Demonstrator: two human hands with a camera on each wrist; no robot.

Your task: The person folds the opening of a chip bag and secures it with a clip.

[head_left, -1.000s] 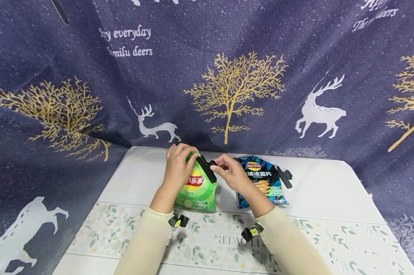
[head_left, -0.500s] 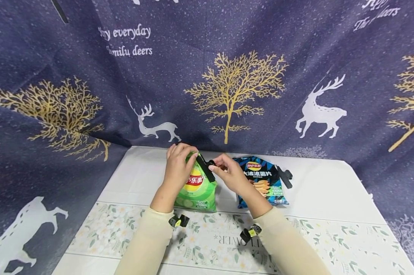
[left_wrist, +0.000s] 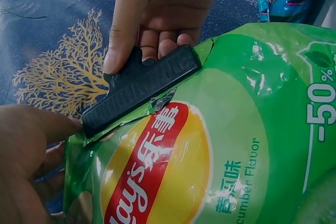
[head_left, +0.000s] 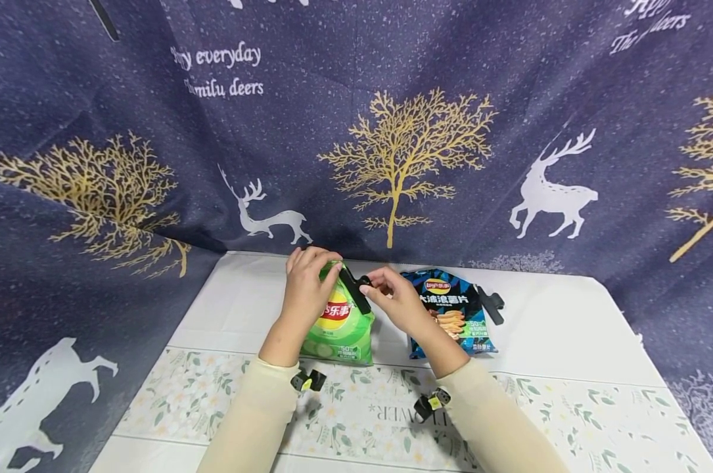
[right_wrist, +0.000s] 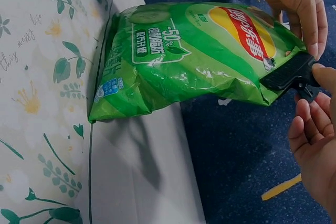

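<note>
A green Lay's chip bag [head_left: 338,335], cucumber flavor, leans upright on the table. My left hand [head_left: 309,282] grips its upper left corner, thumb in front and fingers behind. Along the bag's top edge sits a black bag clip [left_wrist: 142,87], its long bar lying across the opening. My right hand [head_left: 399,299] pinches the clip's handle between thumb and fingers, as the left wrist view shows close up. In the right wrist view, both hands meet at the clip end of the bag.
To the right stands a black and blue Lay's chip bag [head_left: 445,302], partly behind my right forearm, with another black clip [head_left: 492,303] on its right edge. A dark blue cloth [head_left: 356,131] with deer and trees hangs behind the table [head_left: 557,315].
My right hand and the clip have shifted very slightly to the left since a second ago. The left hand keeps its hold on the green bag.
</note>
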